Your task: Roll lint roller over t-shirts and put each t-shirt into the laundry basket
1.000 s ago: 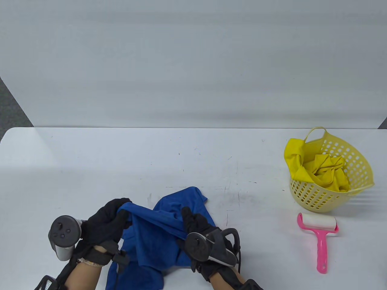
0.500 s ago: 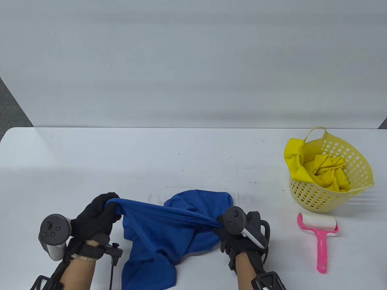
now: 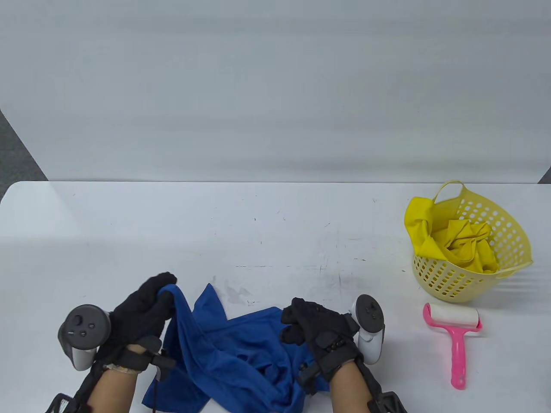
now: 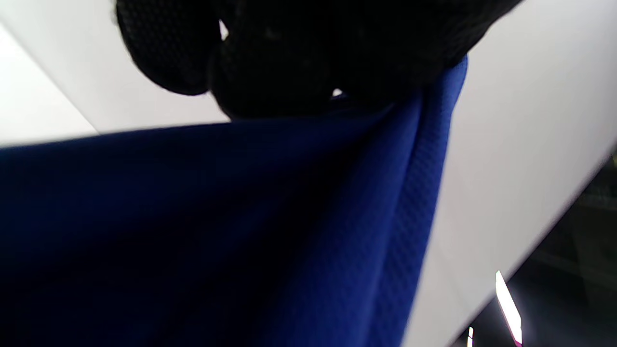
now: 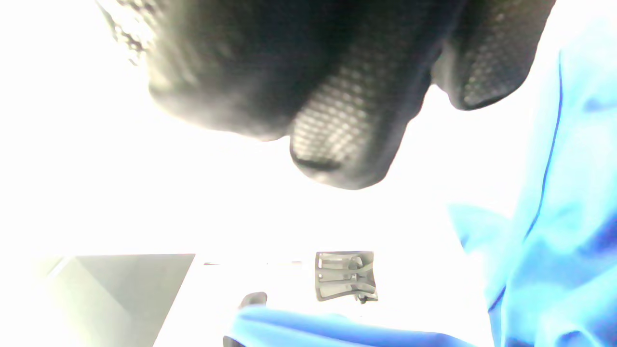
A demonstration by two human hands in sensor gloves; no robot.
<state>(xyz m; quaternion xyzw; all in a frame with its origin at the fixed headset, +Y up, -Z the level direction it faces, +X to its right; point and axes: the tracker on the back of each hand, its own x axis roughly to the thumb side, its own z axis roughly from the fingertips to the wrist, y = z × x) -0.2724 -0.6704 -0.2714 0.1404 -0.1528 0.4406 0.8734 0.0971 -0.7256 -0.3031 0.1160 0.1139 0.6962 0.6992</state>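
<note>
Left hand [image 3: 144,307] grips an edge of the blue t-shirt [image 3: 234,361], lifting it. Right hand [image 3: 316,329], fingers curled, holds nothing above the cloth.

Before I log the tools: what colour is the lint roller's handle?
Pink; the lint roller shows best in the table view.

Table view: even, diffuse overhead light, sharp focus; soft shadow band across the left of the counter [image 3: 129,241], faint shadows under the basket [image 3: 473,275]. Left wrist view: dim, the blue t-shirt [image 4: 241,231] nearly black in shade, glove soft. Right wrist view: heavily overexposed, background blown to white, the right hand [image 5: 337,96] blurred, cloth washed pale.
</note>
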